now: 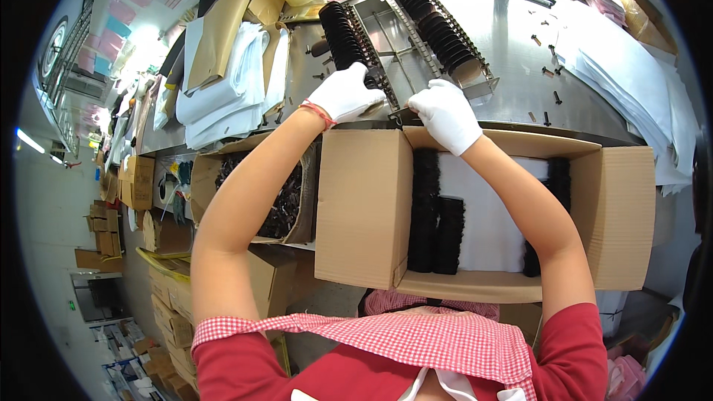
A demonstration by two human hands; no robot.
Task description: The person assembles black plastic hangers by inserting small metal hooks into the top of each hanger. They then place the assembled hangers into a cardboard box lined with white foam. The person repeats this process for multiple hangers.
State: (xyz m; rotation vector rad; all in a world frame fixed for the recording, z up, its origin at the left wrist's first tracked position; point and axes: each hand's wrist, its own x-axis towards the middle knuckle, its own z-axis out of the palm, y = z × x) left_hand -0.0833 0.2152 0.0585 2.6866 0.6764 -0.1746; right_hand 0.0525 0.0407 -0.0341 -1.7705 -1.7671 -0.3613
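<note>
A metal rack (402,56) lies on the steel worktable, with two slanting rows of thin, rounded black pieces along its sides. My left hand (346,93), in a white glove, curls at the near end of the left row (343,33); its fingertips are partly hidden, so what they grip does not show. My right hand (447,115), gloved too, is closed in a pinch at the rack's near edge, beside the near end of the right row (437,26). Anything between those fingers is too small to name.
Below the rack, an open cardboard box (364,208) holds black, fuzzy-edged bundles (425,212) and white sheets (486,212). Another box (202,197) at left contains many small dark pieces. Paper stacks (230,82) flank the work area; small dark pins (557,96) lie scattered on the worktable (512,104).
</note>
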